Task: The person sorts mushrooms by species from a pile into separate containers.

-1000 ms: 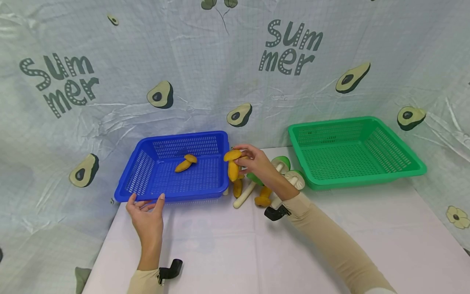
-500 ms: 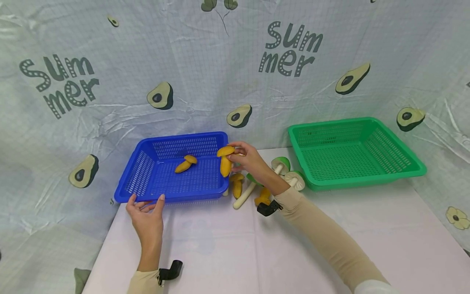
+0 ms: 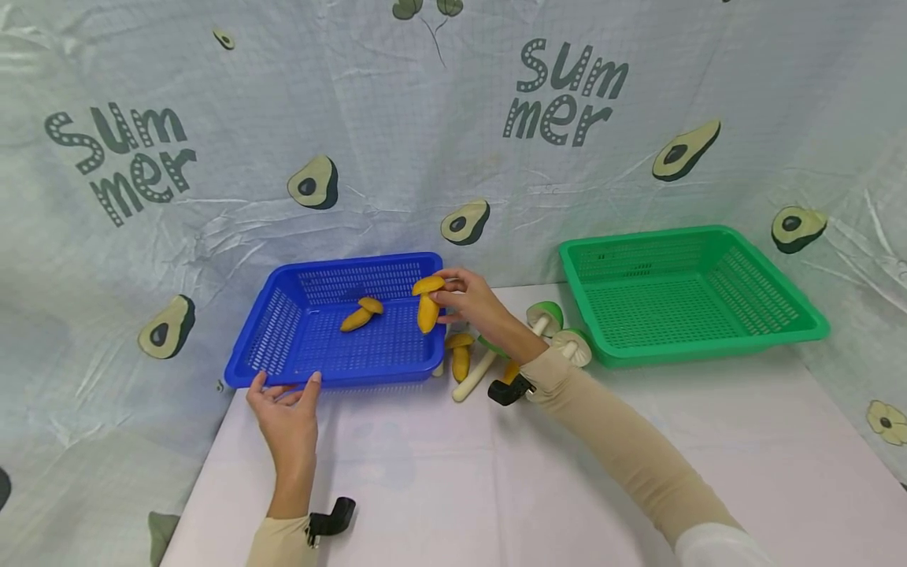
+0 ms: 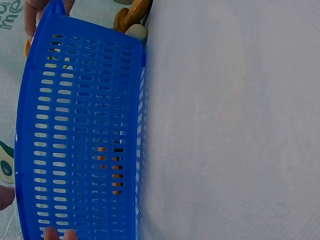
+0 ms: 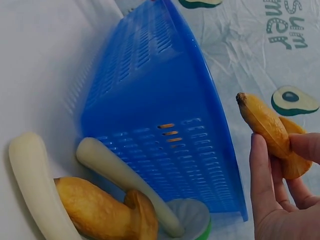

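The pale cloth (image 3: pixel 386 102) at the back says "summer" 2x in the head view, in 2 rows: "sum" on top & "mer" below. The L word (image 3: pixel 120 163) tips up to the R; the R word (image 3: pixel 565 93) tips down a bit. Both have dark letters w/ pale dots. In the R wrist view, the word is on its side nr the top R corner. In the L wrist view, letters approx. "me" (image 4: pixel 11 21) sit top L, cut off.
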Demonstrator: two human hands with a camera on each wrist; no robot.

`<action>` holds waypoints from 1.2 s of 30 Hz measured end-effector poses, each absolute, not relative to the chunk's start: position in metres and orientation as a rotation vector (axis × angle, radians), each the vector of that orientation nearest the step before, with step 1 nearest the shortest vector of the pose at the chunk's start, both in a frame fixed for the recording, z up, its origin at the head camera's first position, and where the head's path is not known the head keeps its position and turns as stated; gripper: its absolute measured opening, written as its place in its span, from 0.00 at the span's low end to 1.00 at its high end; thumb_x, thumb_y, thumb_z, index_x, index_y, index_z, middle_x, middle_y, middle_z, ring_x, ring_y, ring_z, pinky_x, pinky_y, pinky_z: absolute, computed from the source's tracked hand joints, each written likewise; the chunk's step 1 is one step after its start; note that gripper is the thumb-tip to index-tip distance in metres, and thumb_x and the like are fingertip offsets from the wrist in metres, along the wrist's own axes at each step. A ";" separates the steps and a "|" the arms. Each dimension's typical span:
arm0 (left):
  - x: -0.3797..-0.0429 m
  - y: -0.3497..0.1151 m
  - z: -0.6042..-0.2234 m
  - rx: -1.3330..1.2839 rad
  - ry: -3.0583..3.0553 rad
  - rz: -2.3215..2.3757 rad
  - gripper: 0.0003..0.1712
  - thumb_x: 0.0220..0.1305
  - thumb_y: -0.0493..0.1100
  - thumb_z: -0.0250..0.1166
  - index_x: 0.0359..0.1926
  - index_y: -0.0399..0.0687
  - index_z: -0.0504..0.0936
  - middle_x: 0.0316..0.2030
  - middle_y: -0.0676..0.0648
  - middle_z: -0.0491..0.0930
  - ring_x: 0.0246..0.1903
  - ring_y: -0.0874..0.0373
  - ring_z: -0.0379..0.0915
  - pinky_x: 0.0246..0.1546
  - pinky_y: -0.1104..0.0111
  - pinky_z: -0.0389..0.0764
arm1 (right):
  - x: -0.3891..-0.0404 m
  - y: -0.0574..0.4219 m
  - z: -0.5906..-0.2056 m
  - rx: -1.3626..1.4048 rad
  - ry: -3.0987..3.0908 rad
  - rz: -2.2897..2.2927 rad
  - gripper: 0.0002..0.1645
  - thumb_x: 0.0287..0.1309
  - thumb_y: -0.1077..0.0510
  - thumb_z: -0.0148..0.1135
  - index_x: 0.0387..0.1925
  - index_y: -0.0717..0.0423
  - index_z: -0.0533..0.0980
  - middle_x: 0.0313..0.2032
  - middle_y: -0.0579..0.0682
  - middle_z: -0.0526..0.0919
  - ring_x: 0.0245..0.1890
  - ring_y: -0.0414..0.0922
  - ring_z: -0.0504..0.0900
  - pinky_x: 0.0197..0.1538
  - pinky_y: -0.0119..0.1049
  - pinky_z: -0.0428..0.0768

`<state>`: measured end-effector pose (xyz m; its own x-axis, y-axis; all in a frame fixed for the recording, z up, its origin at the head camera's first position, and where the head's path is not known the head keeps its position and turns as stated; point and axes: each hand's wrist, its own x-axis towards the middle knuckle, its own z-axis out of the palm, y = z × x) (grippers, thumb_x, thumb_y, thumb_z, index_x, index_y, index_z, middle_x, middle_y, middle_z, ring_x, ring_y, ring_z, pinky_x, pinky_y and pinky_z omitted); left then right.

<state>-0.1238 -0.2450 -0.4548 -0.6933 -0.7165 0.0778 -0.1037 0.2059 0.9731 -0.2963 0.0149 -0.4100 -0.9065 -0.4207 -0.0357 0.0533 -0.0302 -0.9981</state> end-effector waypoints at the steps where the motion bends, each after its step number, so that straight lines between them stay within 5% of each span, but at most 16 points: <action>1: -0.124 -0.245 -0.455 0.762 -1.961 -1.516 0.52 0.64 0.49 0.72 0.78 0.47 0.48 0.47 0.52 0.66 0.38 0.63 0.70 0.32 0.84 0.73 | -0.297 0.014 -0.410 -0.385 1.912 -2.005 0.26 0.69 0.61 0.64 0.65 0.55 0.70 0.50 0.57 0.76 0.49 0.50 0.84 0.47 0.45 0.86; 15: -0.122 -0.243 -0.460 0.769 -1.985 -1.472 0.53 0.65 0.52 0.71 0.78 0.49 0.46 0.53 0.47 0.66 0.41 0.64 0.69 0.34 0.85 0.73 | -0.303 -0.001 -0.409 -0.275 1.896 -2.012 0.30 0.68 0.60 0.65 0.68 0.59 0.67 0.52 0.58 0.77 0.47 0.49 0.84 0.46 0.41 0.87; 36: -0.122 -0.242 -0.460 0.737 -1.987 -1.449 0.52 0.65 0.52 0.70 0.77 0.47 0.47 0.49 0.52 0.64 0.40 0.65 0.69 0.35 0.86 0.73 | -0.316 -0.015 -0.396 -0.203 1.841 -2.047 0.33 0.70 0.60 0.63 0.70 0.59 0.62 0.58 0.61 0.74 0.53 0.53 0.83 0.48 0.39 0.86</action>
<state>-0.1220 -0.2420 -0.4601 -0.6882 -0.7153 0.1218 -0.1027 0.2622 0.9595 -0.3155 -0.0151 -0.3962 -0.9179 -0.3703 -0.1428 0.1811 -0.0706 -0.9809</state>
